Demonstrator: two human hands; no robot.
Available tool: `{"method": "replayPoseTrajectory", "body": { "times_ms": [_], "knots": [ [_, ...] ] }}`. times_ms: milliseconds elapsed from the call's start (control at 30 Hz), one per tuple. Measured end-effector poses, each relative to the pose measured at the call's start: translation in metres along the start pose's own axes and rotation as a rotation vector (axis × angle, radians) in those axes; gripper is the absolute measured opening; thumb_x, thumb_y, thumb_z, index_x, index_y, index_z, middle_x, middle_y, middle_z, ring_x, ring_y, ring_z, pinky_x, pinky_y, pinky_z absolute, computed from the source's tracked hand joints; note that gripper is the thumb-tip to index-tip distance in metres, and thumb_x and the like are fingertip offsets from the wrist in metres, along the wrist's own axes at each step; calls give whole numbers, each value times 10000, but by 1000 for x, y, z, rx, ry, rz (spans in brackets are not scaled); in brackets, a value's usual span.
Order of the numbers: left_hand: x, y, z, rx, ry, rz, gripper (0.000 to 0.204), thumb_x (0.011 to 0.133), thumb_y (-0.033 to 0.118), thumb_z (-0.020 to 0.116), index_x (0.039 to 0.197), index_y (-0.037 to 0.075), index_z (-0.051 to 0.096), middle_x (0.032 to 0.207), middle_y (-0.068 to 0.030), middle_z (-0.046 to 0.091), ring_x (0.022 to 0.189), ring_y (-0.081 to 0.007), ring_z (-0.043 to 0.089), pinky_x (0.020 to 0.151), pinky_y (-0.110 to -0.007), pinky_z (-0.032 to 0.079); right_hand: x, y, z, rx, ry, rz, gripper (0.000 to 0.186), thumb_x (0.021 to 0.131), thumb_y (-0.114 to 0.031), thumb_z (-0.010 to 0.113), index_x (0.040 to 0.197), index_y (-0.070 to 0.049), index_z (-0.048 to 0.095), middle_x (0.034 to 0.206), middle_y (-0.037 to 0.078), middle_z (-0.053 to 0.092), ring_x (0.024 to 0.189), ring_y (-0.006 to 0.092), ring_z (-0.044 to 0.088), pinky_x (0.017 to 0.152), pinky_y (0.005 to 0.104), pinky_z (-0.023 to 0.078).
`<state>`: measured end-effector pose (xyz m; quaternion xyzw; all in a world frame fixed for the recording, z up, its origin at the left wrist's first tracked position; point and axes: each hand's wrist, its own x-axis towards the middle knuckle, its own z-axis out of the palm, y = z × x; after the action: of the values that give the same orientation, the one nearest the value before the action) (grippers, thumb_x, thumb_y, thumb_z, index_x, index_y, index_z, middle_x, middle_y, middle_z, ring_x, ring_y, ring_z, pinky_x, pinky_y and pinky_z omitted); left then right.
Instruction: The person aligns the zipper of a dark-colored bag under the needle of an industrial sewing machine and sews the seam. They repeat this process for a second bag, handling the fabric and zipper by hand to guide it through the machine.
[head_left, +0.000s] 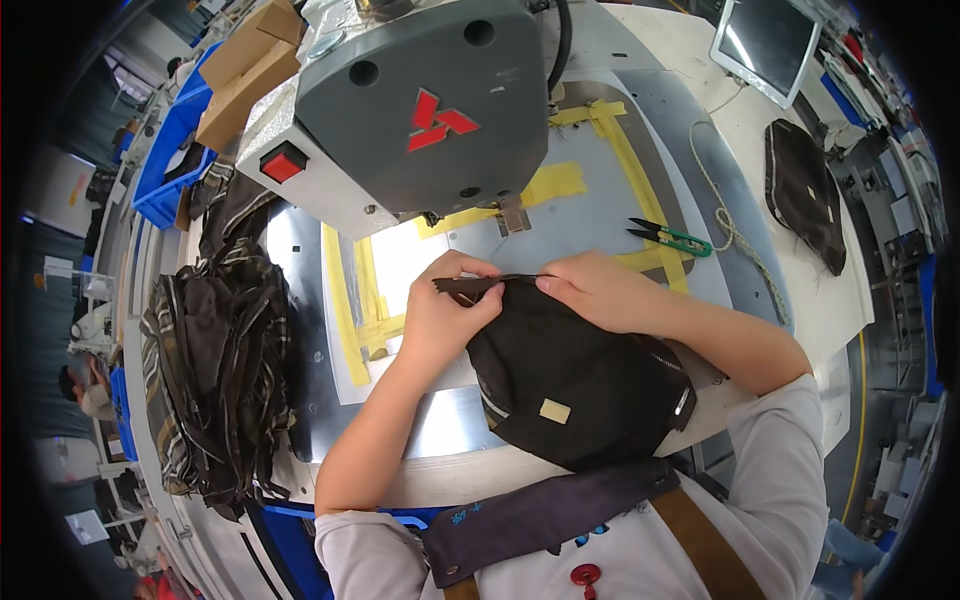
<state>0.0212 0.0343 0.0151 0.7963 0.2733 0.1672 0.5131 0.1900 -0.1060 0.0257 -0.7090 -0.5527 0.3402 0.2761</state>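
Note:
A dark brown fabric bag piece (pixel 590 385) with a small pale label and a zipper along its side hangs over the table's near edge, close to my body. My left hand (pixel 450 305) pinches its upper edge, where a short zipper tape end (pixel 452 286) sticks out to the left. A little to the right, my right hand (pixel 600 290) grips the same edge between thumb and fingers. Both hands are just in front of the sewing machine's needle area (pixel 514 216), apart from it. Part of the edge is hidden under my fingers.
The grey sewing machine head (pixel 425 110) looms beyond my hands. Green-handled thread snips (pixel 670 237) lie to the right on the taped plate (pixel 590 150). A heap of dark fabric pieces (pixel 220 370) sits at left; another dark piece (pixel 803 190) lies far right, near a screen (pixel 768 45).

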Motion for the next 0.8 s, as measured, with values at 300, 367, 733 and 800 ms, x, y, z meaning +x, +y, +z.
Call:
{"method": "replayPoseTrajectory", "body": {
  "times_ms": [300, 367, 733, 800],
  "knots": [
    [1, -3, 14, -281, 54, 23, 266, 773, 111, 759, 984, 8, 634, 951, -63, 632, 731, -114, 599, 652, -233, 482, 17, 10, 4, 172, 142, -82, 379, 965, -322, 505, 1056, 31, 609, 881, 187, 651, 833, 321, 630, 748, 390, 480],
    [7, -8, 5, -199, 60, -29, 279, 777, 117, 761, 999, 9, 631, 928, -60, 638, 714, -114, 590, 656, -234, 479, 21, 17, 9, 259, 293, -44, 364, 947, -315, 542, 1044, 29, 611, 875, 171, 659, 843, 275, 640, 750, 375, 485],
    [-2, 9, 1, 197, 5, 107, 222, 786, 27, 698, 998, 44, 635, 872, -83, 678, 775, -217, 649, 714, -317, 511, 19, -4, 11, 214, 158, -64, 188, 849, -165, 664, 968, -26, 623, 882, 97, 650, 783, 221, 626, 705, 342, 481],
    [-2, 12, -3, 385, 57, 85, 206, 815, 1, 677, 1013, 33, 629, 890, -57, 678, 806, -151, 645, 740, -291, 506, 17, 2, 14, 78, 277, -177, 174, 852, -160, 672, 936, -12, 633, 866, 102, 648, 740, 211, 617, 689, 318, 480]
  ]
}}
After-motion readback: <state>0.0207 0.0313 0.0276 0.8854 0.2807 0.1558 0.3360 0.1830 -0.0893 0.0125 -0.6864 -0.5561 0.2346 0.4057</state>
